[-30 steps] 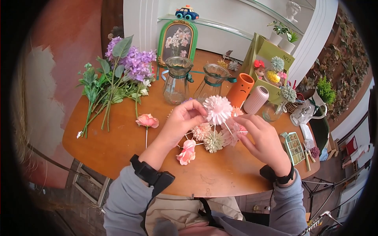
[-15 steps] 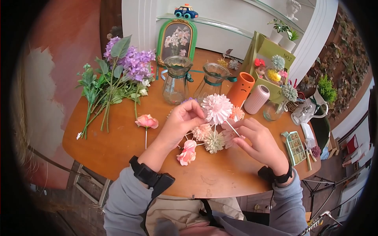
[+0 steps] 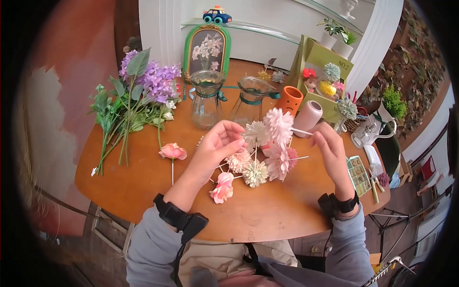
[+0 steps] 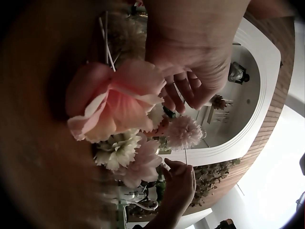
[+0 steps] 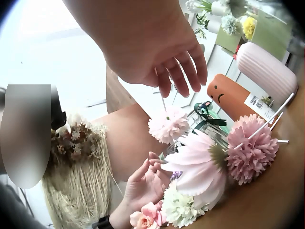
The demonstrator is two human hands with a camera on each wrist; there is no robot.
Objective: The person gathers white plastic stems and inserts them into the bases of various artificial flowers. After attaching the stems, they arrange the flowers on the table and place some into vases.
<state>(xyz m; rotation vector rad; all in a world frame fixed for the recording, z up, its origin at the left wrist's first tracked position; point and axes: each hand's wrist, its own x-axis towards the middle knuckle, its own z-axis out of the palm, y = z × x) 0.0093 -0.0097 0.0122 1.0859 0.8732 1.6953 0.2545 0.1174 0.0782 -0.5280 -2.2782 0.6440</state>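
Observation:
My right hand (image 3: 332,150) pinches the thin white stem (image 3: 301,131) of a pale pink pompom flower (image 3: 278,125), raised over the tabletop with its head toward the left. My left hand (image 3: 219,145) hovers with loosely bent fingers beside a cream flower (image 3: 256,134); nothing shows in its grip. Below, a heap of artificial flowers holds a peach bloom (image 3: 238,161), a greenish-cream one (image 3: 255,173), a large light pink one (image 3: 277,161) and a pink rose (image 3: 222,188). A dusty pink pompom (image 5: 252,149) shows in the right wrist view.
Two glass vases (image 3: 206,103) with green ribbons stand behind the heap, near an orange vase (image 3: 289,99) and a ribbed pink vase (image 3: 310,115). Purple flowers (image 3: 158,79) and greenery lie left, beside a single pink rose (image 3: 172,151). A compartment box (image 3: 358,174) sits at right.
My right hand has moved up and right, carrying the pale pink flower by its stem away from the left hand. The left hand's fingers have loosened, and the cream flower now shows.

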